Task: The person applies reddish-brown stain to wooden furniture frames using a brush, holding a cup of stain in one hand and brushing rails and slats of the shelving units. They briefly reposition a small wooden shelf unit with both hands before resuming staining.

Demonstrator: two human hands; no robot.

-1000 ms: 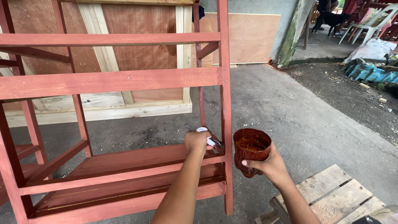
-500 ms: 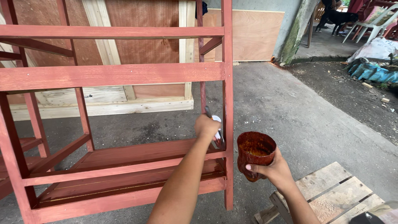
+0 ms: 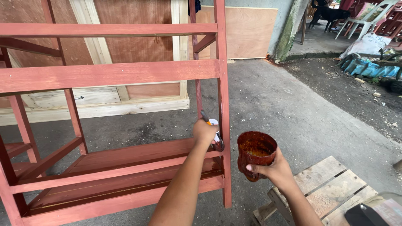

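Note:
My left hand [image 3: 204, 132] grips a small paintbrush [image 3: 212, 133] with a pale handle, its bristles pressed against the inner side of the front right post [image 3: 223, 83] of a red-stained wooden rack [image 3: 104, 75]. My right hand [image 3: 274, 170] holds a stain-smeared brown cup [image 3: 255, 152] just to the right of that post, at the height of the lower shelf [image 3: 125, 161]. The cup's mouth faces up and shows dark reddish stain inside.
A wooden pallet [image 3: 318, 188] lies on the concrete floor at the lower right. Plywood sheets [image 3: 247, 31] and pale timber framing [image 3: 104, 106] lean behind the rack. White plastic chairs [image 3: 368, 16] and a pile of blue-green things [image 3: 372, 67] stand at the far right.
My left hand has shifted the brush slightly right and up along the post. The cup hand moved a little lower and to the right, and the view has tilted a little.

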